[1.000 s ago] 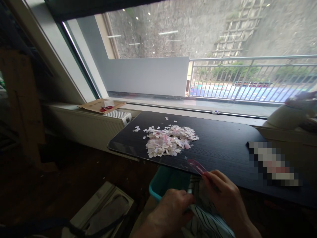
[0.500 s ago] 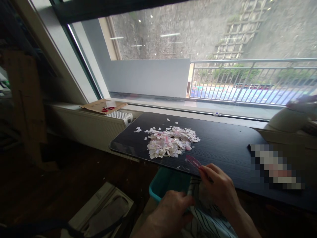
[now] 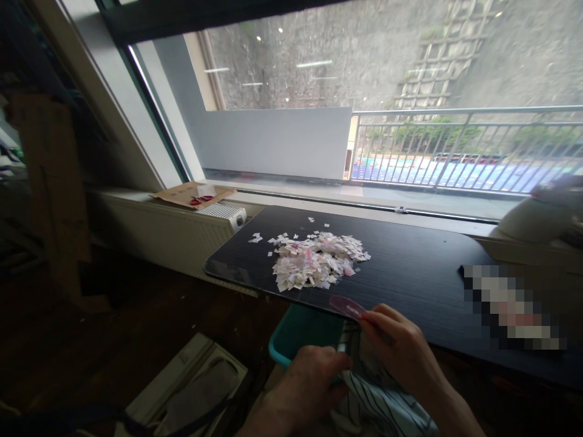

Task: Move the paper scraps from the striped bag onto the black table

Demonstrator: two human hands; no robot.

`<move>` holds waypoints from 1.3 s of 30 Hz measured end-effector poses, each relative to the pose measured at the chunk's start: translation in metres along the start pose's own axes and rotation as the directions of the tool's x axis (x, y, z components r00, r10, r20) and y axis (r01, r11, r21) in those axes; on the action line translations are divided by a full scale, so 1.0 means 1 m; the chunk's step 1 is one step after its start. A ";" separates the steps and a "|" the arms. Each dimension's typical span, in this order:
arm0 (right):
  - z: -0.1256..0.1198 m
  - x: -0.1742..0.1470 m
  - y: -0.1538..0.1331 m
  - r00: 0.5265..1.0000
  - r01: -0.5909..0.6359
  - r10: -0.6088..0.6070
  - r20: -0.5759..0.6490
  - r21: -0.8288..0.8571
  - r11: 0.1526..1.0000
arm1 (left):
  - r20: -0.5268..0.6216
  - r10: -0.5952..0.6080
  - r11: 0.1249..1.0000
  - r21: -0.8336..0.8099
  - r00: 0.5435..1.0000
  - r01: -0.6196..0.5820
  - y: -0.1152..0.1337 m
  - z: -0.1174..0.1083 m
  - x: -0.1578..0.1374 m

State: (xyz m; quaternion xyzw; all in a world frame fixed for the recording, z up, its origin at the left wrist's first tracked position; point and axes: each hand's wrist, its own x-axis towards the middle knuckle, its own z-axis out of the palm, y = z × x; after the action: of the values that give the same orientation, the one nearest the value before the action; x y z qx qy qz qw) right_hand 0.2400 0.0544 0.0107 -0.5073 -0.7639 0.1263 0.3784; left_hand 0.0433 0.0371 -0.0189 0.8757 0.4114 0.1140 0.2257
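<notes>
In my right hand, fingers and thumb pinch one end of a flat, see-through pink plastic piece with a curved edge. It lies over the near edge of the black table. Farther in, small white paper scraps, some tinged pink, form a loose heap. Below the table edge is a teal plastic bin. My left hand is closed beside this bin, against striped cloth; whether it grips the bin's rim or the cloth I cannot tell.
Red-handled scissors rest on brown cardboard above the radiator. A blurred-out item lies at the table's right. A pale box stands on the floor at lower left. Beyond the table is a window with a railing outside.
The pink plastic piece has moved left and down toward the table's near edge and now shows broader. My right hand shifted slightly left with it. My left hand stays nearly in place.
</notes>
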 end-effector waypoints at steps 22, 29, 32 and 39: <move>-0.010 0.032 0.006 0.995 -0.100 0.102 0.004 -0.177 0.979 | 0.061 -0.019 0.996 0.083 0.998 0.014 0.002 -0.003 -0.001; -0.016 0.041 -0.001 0.996 -0.085 0.087 -0.002 -0.219 0.972 | 0.040 -0.018 0.996 0.086 0.999 0.015 0.003 0.000 -0.001; -0.013 0.046 0.003 0.997 -0.070 0.077 0.017 -0.262 0.963 | 0.039 -0.012 0.998 0.063 0.999 0.010 0.001 0.000 -0.001; -0.024 0.041 -0.006 0.996 -0.064 0.081 0.045 -0.299 0.952 | 0.026 -0.014 0.999 0.049 1.000 0.013 -0.001 0.003 -0.002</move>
State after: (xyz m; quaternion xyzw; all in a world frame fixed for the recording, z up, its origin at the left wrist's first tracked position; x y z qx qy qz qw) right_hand 0.2451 0.0827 0.0488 -0.5824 -0.7654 0.0382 0.2712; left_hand 0.0425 0.0348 -0.0220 0.8795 0.4170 0.0909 0.2106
